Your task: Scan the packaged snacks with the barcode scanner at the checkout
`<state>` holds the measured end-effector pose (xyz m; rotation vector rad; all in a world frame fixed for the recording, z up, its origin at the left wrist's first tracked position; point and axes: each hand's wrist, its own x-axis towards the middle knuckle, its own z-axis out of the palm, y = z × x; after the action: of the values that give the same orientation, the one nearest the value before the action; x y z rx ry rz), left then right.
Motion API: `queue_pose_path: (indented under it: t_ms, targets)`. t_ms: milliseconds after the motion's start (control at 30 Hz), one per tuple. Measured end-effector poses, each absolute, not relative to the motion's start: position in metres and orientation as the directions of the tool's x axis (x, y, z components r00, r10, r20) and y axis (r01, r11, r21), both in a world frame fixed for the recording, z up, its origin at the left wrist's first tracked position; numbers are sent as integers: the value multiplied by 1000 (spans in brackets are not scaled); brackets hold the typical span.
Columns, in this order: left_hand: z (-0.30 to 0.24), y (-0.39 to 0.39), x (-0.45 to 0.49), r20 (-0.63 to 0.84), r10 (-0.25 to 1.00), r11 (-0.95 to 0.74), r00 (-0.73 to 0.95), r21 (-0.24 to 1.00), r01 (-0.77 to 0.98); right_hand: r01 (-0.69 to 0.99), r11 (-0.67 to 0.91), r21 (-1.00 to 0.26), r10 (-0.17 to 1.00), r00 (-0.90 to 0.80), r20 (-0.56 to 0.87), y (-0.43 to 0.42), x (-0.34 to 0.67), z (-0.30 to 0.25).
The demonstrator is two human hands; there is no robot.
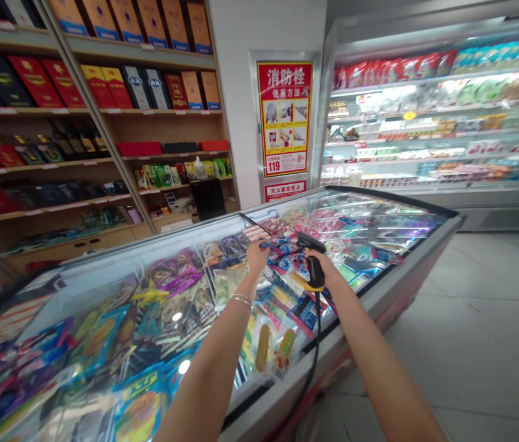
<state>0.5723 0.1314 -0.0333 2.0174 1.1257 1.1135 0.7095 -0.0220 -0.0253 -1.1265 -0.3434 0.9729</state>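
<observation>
At the bottom of the frame two bare forearms reach in, the left one wearing a silver bracelet (pixel 242 301) at the wrist. A blue packet (pixel 137 402) with yellow on it lies at the lower left, and a clear pack with a yellow cob-like piece (pixel 262 348) lies at the lower centre. A black cable (pixel 317 344) runs down from the centre toward the bottom edge.

Right of centre, the right hand (pixel 326 265) is wrapped around the grip of a black-and-yellow handheld scanner (pixel 315 273), its head pointing toward the left of the frame. Just left of it, the left hand (pixel 256 258) has its fingers bent at a small blue packet (pixel 264 245); whether they grip it or only touch it, I cannot tell. Both hands are over a chest freezer (pixel 418 259) filled with packaged goods, including purple packets (pixel 180 270) at centre left.

Pale floor tiles (pixel 484 294) show at the right. Beyond the freezer, wooden shelves (pixel 158 113) of boxes fill the upper left, a red-and-yellow sign (pixel 283 120) hangs at upper centre, and a lit refrigerated display (pixel 508 197) stands at upper right, with red bags (pixel 397 70) on its top row.
</observation>
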Motion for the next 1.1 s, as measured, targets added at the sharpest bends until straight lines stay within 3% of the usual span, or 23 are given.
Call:
queue_pose_path:
  t_ms: [367,533,733,933,1100]
  targets:
    - [1,106,429,464,881,-459,93,792,403,-462,62,-885,827,519,-214,-23,688,0]
    - [20,99,332,524,852,-468,5,756,458,-364,73,-929,887,449,-106,-19,635,37]
    - [30,91,227,634,768,-486,-92,670,562,-266,136,-954,971,227,75,8,537,64]
    - [6,88,160,710,692,-500,-131,602,622,-248,195,-949,981,54,187,35,430,52]
    - [-11,94,138,747,656,-497,-108,536,683,-5,177,-984,984,-4,177,50,374,18]
